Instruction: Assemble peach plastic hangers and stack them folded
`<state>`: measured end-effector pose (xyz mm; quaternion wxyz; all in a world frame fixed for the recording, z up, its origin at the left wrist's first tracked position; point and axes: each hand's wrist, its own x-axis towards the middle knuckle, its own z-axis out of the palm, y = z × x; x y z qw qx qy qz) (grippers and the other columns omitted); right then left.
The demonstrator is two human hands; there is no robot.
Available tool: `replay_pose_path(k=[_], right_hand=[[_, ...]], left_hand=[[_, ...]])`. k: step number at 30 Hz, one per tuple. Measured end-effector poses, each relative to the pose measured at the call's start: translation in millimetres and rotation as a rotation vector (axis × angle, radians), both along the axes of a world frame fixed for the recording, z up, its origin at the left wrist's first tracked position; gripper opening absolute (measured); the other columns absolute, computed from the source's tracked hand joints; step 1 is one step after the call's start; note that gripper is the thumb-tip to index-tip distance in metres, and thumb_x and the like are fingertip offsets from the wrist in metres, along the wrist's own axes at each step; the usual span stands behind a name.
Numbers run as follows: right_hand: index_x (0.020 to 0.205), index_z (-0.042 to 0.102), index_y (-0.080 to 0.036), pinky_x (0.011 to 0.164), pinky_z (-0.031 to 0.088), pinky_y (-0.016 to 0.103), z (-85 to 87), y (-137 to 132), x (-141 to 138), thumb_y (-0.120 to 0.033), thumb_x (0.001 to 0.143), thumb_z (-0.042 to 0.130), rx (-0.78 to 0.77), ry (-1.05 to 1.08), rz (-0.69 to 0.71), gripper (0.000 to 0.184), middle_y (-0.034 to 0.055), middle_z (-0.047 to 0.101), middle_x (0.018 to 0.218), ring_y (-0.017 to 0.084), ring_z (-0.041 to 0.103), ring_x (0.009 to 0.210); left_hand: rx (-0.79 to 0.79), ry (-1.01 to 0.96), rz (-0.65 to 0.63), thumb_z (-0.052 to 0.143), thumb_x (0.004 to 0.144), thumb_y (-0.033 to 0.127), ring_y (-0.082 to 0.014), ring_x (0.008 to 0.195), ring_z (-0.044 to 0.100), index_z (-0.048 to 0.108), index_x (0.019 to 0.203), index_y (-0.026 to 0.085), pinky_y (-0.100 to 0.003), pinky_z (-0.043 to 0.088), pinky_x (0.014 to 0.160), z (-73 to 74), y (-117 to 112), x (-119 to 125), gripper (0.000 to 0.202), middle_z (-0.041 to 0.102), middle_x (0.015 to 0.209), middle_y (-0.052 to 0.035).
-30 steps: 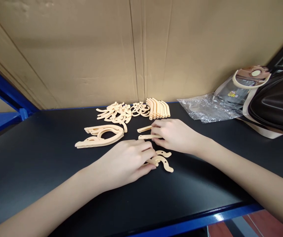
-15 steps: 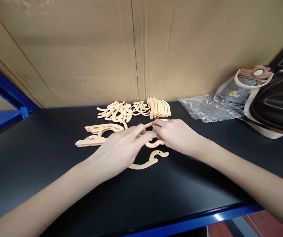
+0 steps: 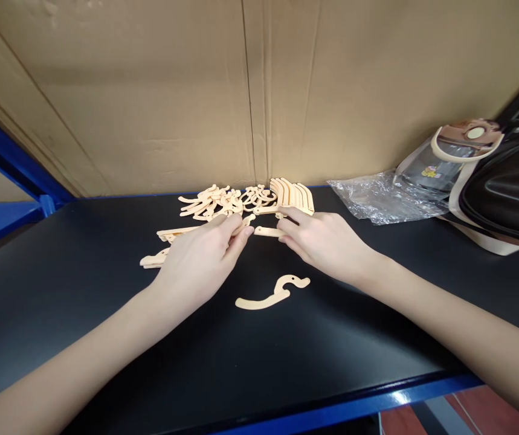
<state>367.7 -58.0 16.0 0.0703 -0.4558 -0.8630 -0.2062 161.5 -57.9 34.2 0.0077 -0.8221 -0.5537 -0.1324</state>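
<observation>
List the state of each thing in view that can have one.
Left hand: closed on a mostly hidden pale piece.
Right hand: closed on a pale strip.
Lone curved piece: lying flat, untouched.
Leftmost pieces: layered, partly hidden.
Back pile: jumbled.
Row of strips: neatly lined up.
Bottle: lid on.
Clear plastic: crumpled.
Black bag: partly out of frame; open or shut unclear.

- Light is even, moderate; soft shadow lies beneath the right forearm.
- White glare marks the blue front rail; glints dot the plastic bag.
- Wide-angle distortion stretches edges; piled beige hanger pieces look soft.
</observation>
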Motion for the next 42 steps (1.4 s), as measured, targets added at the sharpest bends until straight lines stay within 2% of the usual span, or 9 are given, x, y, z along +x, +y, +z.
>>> replay_pose_path(k=[4, 9, 15, 21, 23, 27, 30, 37, 42], right_hand=[[0.1, 0.064, -0.014, 0.052, 0.04, 0.03, -1.3, 0.6, -0.3, -0.019, 0.097, 0.047, 0.027, 0.002, 0.015, 0.018, 0.011, 0.061, 0.129, 0.018, 0.066, 0.073], [0.096, 0.063, -0.015, 0.051, 0.04, 0.029, -2.8, 1.6, 0.7, -0.019, 0.097, 0.047, 0.067, 0.015, 0.035, 0.016, 0.0105, 0.059, 0.132, 0.016, 0.065, 0.07], [0.095, 0.063, -0.014, 0.054, 0.041, 0.028, -2.1, 2.1, -0.4, -0.017, 0.097, 0.046, 0.089, 0.023, 0.039, 0.017, 0.0122, 0.059, 0.132, 0.015, 0.064, 0.071], [0.099, 0.063, -0.015, 0.055, 0.041, 0.028, -3.4, 0.8, -1.0, -0.017, 0.097, 0.044, 0.125, 0.03, 0.062, 0.019, 0.0106, 0.059, 0.133, 0.014, 0.063, 0.07], [0.098, 0.063, -0.015, 0.056, 0.042, 0.028, -3.8, 0.5, -1.2, -0.016, 0.097, 0.044, 0.132, 0.033, 0.069, 0.019, 0.0108, 0.058, 0.134, 0.014, 0.063, 0.071], [0.098, 0.062, -0.016, 0.06, 0.045, 0.029, -4.3, 0.7, -0.9, -0.016, 0.097, 0.045, 0.149, 0.022, 0.081, 0.017, 0.0102, 0.056, 0.137, 0.015, 0.064, 0.072], [0.098, 0.062, -0.016, 0.062, 0.046, 0.029, -4.6, 1.2, -0.7, -0.017, 0.097, 0.045, 0.167, 0.006, 0.096, 0.017, 0.0092, 0.057, 0.137, 0.015, 0.064, 0.071], [0.099, 0.062, -0.015, 0.064, 0.045, 0.028, -5.4, 1.7, -1.6, -0.012, 0.096, 0.044, 0.192, 0.0, 0.127, 0.019, 0.01, 0.06, 0.133, 0.015, 0.064, 0.074], [0.1, 0.063, -0.014, 0.068, 0.046, 0.028, -6.4, 1.4, -2.8, -0.01, 0.095, 0.044, 0.191, -0.002, 0.139, 0.019, 0.011, 0.061, 0.13, 0.016, 0.065, 0.079]], left_hand=[[-0.06, -0.025, -0.006, 0.029, 0.097, 0.036, -0.0182, 0.056, 0.054, 0.042, 0.069, 0.022, -0.028, 0.032, 0.053, -3.6, 2.9, -0.6, 0.034, 0.057, 0.065, -0.0001], [-0.088, -0.06, -0.021, 0.026, 0.094, 0.034, -0.0207, 0.063, 0.058, 0.051, 0.079, 0.023, -0.029, 0.034, 0.056, -2.6, 5.4, -3.3, 0.031, 0.059, 0.064, 0.001], [-0.11, -0.046, -0.054, 0.031, 0.091, 0.032, -0.0197, 0.058, 0.054, 0.039, 0.066, 0.023, -0.029, 0.03, 0.054, -3.4, 7.5, -2.9, 0.028, 0.052, 0.057, 0.0016], [-0.116, -0.056, -0.079, 0.03, 0.09, 0.028, -0.0181, 0.056, 0.053, 0.036, 0.065, 0.023, -0.029, 0.03, 0.052, -4.7, 10.5, -4.0, 0.026, 0.051, 0.057, 0.0025], [-0.11, -0.05, -0.088, 0.034, 0.091, 0.033, -0.0173, 0.053, 0.052, 0.034, 0.065, 0.023, -0.028, 0.03, 0.051, -4.9, 10.6, -3.9, 0.028, 0.05, 0.056, 0.0028], [-0.093, -0.021, -0.119, 0.046, 0.09, 0.054, -0.0155, 0.048, 0.047, 0.032, 0.064, 0.023, -0.027, 0.029, 0.049, -6.3, 12.2, -5.4, 0.043, 0.047, 0.053, 0.0043], [-0.091, 0.025, -0.167, 0.042, 0.094, 0.055, -0.0149, 0.047, 0.046, 0.031, 0.063, 0.023, -0.026, 0.029, 0.048, -7.4, 15.2, -8.6, 0.046, 0.046, 0.052, 0.0047], [-0.037, 0.165, -0.19, 0.037, 0.098, 0.048, -0.0189, 0.055, 0.057, 0.041, 0.067, 0.022, -0.027, 0.033, 0.051, -3.7, 16.1, -10.1, 0.041, 0.059, 0.062, -0.0013], [0.032, 0.295, -0.173, 0.039, 0.098, 0.046, -0.0264, 0.057, 0.062, 0.055, 0.08, 0.019, -0.03, 0.034, 0.052, -1.3, 14.8, -8.5, 0.036, 0.066, 0.066, -0.0068]])
